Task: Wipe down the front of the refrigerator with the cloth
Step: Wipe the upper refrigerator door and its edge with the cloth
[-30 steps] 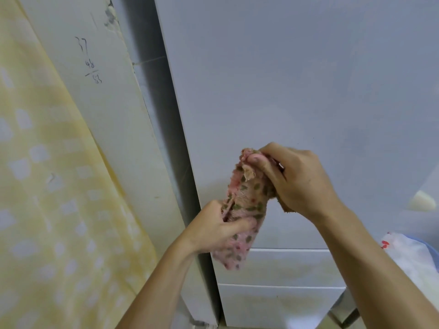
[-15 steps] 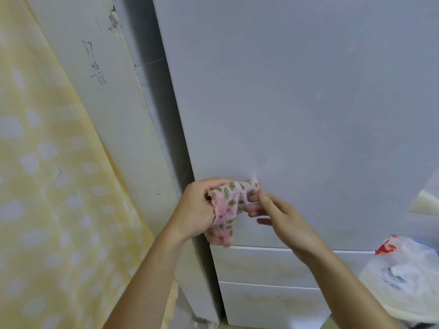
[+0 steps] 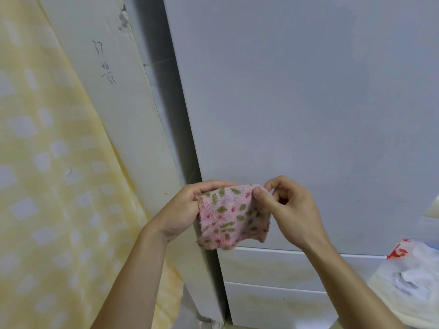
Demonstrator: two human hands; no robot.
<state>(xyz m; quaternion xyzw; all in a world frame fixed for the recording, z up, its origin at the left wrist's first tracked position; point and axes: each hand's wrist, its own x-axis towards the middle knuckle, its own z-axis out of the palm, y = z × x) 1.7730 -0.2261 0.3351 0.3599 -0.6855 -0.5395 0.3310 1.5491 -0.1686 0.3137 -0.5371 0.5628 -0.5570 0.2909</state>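
Note:
A fuzzy pink cloth (image 3: 231, 217) with green and red spots hangs spread out flat between my two hands, just in front of the lower part of the pale grey refrigerator door (image 3: 308, 103). My left hand (image 3: 184, 210) grips the cloth's upper left edge. My right hand (image 3: 288, 208) pinches its upper right corner between thumb and fingers. Below the cloth lie the refrigerator's lower drawer fronts (image 3: 273, 269). A few small dark specks dot the door above my right hand.
Left of the refrigerator a white board (image 3: 114, 103) with pencilled numbers leans against it. A yellow checked curtain (image 3: 42, 186) fills the left side. At the lower right sits a white plastic bag (image 3: 411, 281) with red print.
The cloth was bunched between both hands, then held mostly by my left hand. Now it is pulled open flat, with my right hand gripping its right corner.

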